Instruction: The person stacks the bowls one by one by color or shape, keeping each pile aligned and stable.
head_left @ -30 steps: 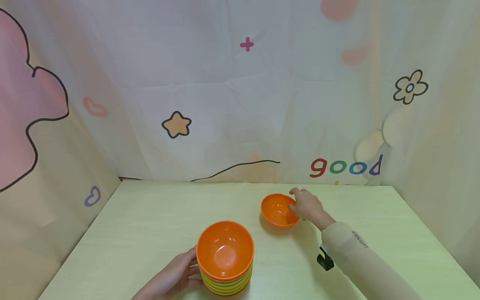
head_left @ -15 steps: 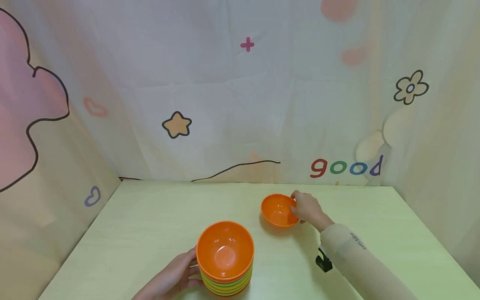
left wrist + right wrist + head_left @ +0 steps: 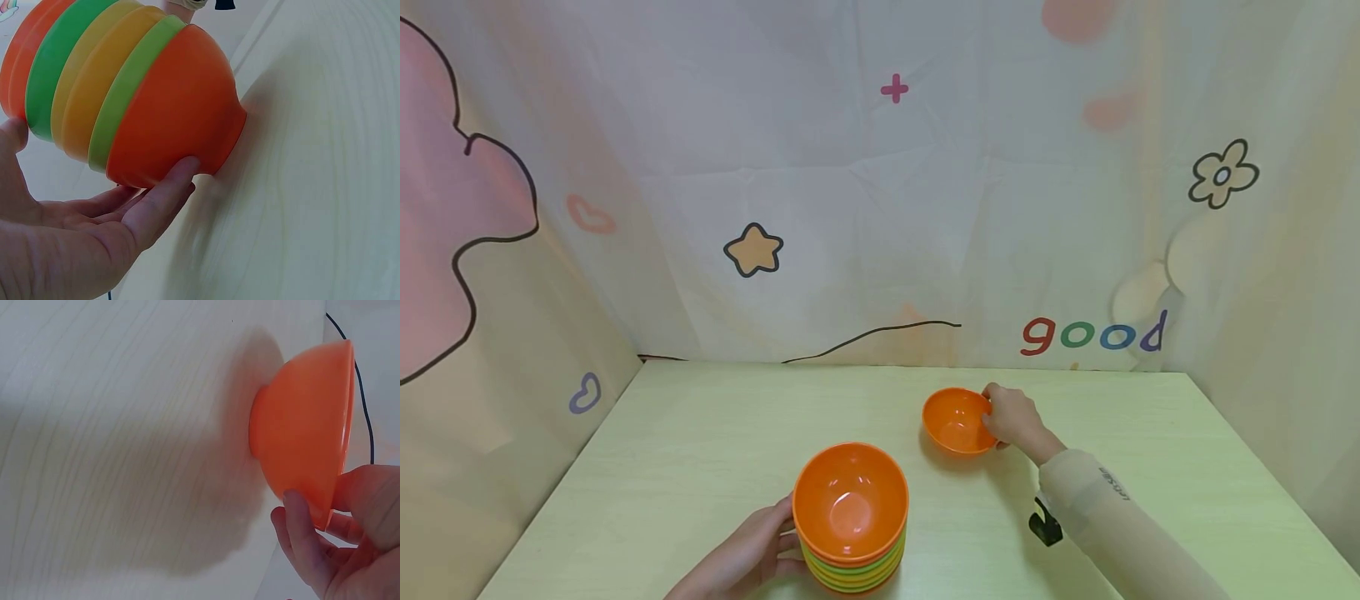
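Observation:
A stack of nested bowls [image 3: 852, 504] stands upright near the front of the table, an orange bowl on top. From the side, the left wrist view shows green, yellow and lime layers above an orange bottom bowl [image 3: 181, 106]. My left hand [image 3: 762, 537] rests against the stack's left side, thumb [image 3: 14, 132] at an upper rim and extended fingers touching the lowest bowl. Farther back, a single orange bowl [image 3: 957, 421] sits on the table. My right hand [image 3: 1013, 417] pinches its right rim, thumb inside and fingertips [image 3: 294, 503] on the outer wall.
The pale wood-look table [image 3: 715, 467] is enclosed by printed fabric [image 3: 820, 200] at the back and both sides. A black piece [image 3: 1045, 525] hangs below the right sleeve [image 3: 1112, 512].
My right hand's fingers have closed onto the rim of the single orange bowl, and the forearm has shifted slightly left. The left hand and the stack keep their places.

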A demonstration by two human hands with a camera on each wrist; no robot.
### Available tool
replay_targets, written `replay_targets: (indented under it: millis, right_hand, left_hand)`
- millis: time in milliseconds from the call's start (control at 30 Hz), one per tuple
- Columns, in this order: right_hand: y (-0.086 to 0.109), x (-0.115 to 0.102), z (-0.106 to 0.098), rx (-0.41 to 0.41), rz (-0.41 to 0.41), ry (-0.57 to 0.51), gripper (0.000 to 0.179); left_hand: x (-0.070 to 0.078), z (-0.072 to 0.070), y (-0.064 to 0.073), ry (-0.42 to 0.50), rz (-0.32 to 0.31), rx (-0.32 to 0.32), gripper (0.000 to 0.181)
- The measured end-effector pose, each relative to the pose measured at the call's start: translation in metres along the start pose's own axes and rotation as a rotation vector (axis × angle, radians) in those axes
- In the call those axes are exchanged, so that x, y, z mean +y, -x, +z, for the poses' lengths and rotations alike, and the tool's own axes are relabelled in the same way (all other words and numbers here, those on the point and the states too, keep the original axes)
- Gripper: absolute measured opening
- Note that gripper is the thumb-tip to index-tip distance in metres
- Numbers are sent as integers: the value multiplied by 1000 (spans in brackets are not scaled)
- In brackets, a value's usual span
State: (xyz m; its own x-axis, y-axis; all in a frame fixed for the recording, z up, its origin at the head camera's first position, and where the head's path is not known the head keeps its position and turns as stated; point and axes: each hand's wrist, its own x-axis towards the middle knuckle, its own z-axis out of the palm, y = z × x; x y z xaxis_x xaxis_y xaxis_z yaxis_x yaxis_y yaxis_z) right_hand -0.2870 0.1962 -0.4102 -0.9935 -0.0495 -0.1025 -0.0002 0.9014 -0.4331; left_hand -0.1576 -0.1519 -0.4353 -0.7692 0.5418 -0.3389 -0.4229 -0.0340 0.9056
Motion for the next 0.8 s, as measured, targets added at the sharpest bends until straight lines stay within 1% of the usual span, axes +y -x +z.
replay_targets:
  millis: [267, 433, 667, 800]
  right_hand:
    - [0, -1, 0, 6, 9, 9, 32]
    - [0, 0, 0, 11, 10, -5, 33]
    - [-1, 1, 1, 14, 28, -30, 34]
    - [-1, 1, 1, 18, 33, -42, 34]
  left_hand:
    - [0, 0, 0, -7, -9, 10, 80]
    - [0, 0, 0, -12, -5, 10, 80]
    - [0, 0, 2, -6, 23, -6, 76]
    - [0, 0, 2, -6, 28, -10, 76]
